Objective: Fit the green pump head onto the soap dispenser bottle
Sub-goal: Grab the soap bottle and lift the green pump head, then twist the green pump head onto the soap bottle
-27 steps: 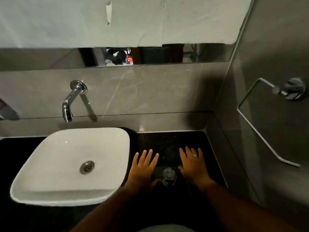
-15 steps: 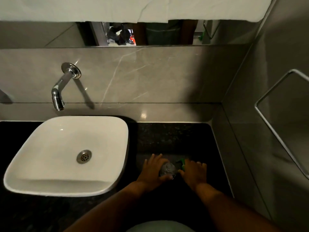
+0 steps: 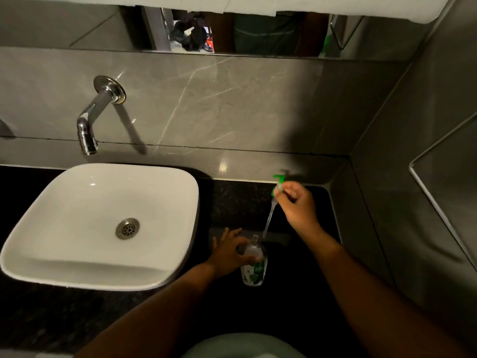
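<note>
A clear soap dispenser bottle (image 3: 253, 267) with a green label stands on the black counter (image 3: 304, 293), right of the basin. Its threaded neck is bare and open. My left hand (image 3: 229, 251) grips the bottle's upper part from the left. My right hand (image 3: 296, 205) is raised above and behind the bottle, pinching the green pump head (image 3: 279, 180). The pump's clear dip tube (image 3: 269, 218) hangs down slantwise, and its tip ends just right of the bottle's neck, outside it.
A white square basin (image 3: 98, 226) fills the left of the counter, with a chrome wall tap (image 3: 89, 125) above it. Grey tiled walls close the back and right side, where a metal towel ring (image 3: 438, 192) hangs. A mirror strip runs along the top.
Both hands lay flat on the counter beside the bottle, then closed in on it. Now my right hand has lifted the green pump head up and back, while my left holds the bottle.
</note>
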